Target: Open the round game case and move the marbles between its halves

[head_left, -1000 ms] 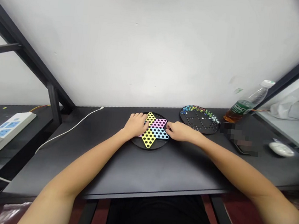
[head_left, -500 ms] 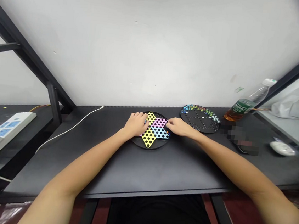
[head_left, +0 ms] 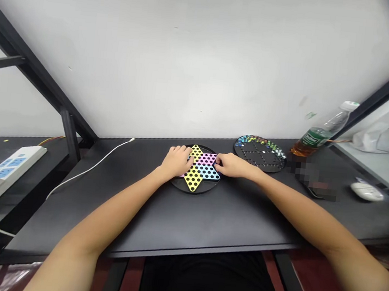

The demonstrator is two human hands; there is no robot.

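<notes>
A round black checkers board (head_left: pixel 194 186) with a star of yellow, pink and blue holes lies at the middle of the black desk (head_left: pixel 180 218). My left hand (head_left: pixel 176 160) rests on the board's left side with its fingers curled over the edge. My right hand (head_left: pixel 231 165) is at the board's right point, fingers bent and drawn together at the blue and pink holes; whether anything is in them is hidden. A second round black tray (head_left: pixel 260 154), with several coloured marbles along its rim, sits just right of my right hand.
A bottle of amber drink (head_left: pixel 315 138) stands at the back right, beside a dark blurred object (head_left: pixel 315 183) and a white mouse (head_left: pixel 366 192). A white cable (head_left: pixel 91 167) runs across the desk's left part. A power strip (head_left: pixel 7 167) lies on the left-hand desk.
My right hand has slid a little left and away from me, onto the board's right point. The left hand and the board have stayed put.
</notes>
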